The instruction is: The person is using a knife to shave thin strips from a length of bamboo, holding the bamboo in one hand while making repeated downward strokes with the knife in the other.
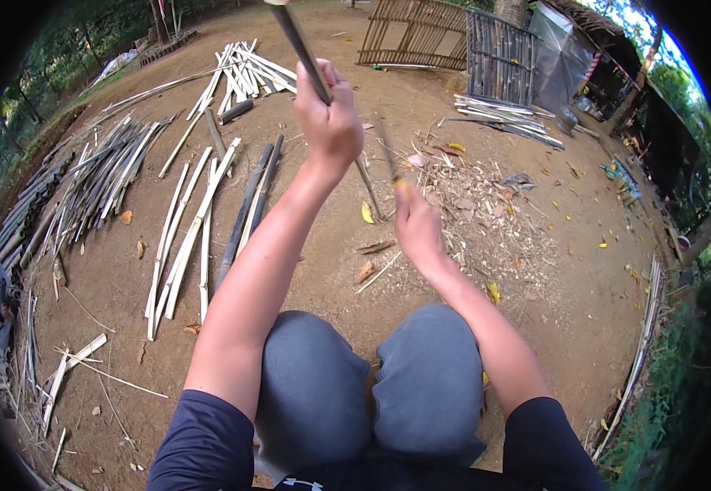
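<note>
My left hand (327, 127) is raised in front of me, its fingers wrapped round a long dark split bamboo (302, 49). The bamboo slants from the top edge down past the hand, and its thin lower end comes to the ground near a yellow leaf (367, 213). Closed on the yellowish handle of a knife (387, 150), my right hand (418, 231) is lower and to the right. The blade, somewhat blurred, points up and away, just right of the bamboo; whether the two touch I cannot tell.
Pale bamboo strips (184, 233) and dark bamboo pieces (245, 209) lie at left, beside a larger pile (98, 184). More strips (245, 74) are stacked farther back. Wood shavings (495, 209) cover the ground at right. Bamboo panels (500, 61) stand by a shed.
</note>
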A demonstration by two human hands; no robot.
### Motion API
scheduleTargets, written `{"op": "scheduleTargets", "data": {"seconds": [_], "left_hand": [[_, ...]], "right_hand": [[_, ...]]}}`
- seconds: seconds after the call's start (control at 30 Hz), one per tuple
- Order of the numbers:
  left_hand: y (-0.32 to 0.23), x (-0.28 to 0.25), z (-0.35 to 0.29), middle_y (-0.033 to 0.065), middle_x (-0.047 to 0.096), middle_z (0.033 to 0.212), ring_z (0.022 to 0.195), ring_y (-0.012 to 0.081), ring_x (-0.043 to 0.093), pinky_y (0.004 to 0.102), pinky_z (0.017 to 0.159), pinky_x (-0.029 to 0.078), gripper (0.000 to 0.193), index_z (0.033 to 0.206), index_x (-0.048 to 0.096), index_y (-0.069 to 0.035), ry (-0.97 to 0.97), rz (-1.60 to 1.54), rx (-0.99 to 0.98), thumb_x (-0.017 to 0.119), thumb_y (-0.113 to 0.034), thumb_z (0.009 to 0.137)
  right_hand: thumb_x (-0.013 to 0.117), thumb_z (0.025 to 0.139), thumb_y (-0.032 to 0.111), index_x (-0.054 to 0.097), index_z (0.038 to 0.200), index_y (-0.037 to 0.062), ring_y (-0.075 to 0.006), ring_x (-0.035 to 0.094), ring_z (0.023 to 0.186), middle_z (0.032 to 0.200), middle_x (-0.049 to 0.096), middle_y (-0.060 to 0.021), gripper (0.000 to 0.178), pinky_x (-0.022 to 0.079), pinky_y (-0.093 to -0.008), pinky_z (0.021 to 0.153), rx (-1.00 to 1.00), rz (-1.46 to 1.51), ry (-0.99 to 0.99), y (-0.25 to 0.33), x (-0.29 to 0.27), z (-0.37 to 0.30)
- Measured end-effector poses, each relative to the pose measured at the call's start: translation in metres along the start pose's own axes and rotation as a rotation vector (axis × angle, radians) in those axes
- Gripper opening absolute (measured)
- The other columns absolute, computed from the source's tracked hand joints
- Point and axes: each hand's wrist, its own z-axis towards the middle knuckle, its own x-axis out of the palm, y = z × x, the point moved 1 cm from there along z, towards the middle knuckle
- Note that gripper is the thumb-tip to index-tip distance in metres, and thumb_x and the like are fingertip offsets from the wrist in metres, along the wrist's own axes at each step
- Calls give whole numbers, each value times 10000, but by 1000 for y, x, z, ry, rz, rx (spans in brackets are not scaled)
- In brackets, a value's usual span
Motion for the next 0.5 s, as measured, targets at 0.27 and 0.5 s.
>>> {"op": "scheduleTargets", "data": {"seconds": [0.27, 0.5], "left_hand": [[-5, 11, -5, 5, 429, 740, 634, 78, 395, 238, 552, 333, 82, 904, 404, -72, 14, 24, -48, 474, -30, 900], [-1, 9, -2, 10, 420, 735, 617, 77, 377, 253, 522, 320, 79, 908, 409, -49, -1, 22, 5, 454, 13, 891]], "right_hand": [[426, 1070, 208, 565, 991, -2, -194, 612, 503, 574, 569, -95, 264, 416, -328, 389, 140, -111, 121, -14, 5, -16], [406, 1076, 189, 556, 1028, -3, -162, 537, 417, 560, 538, -85, 248, 394, -306, 350, 37, 8, 5, 4, -2, -4]]}}
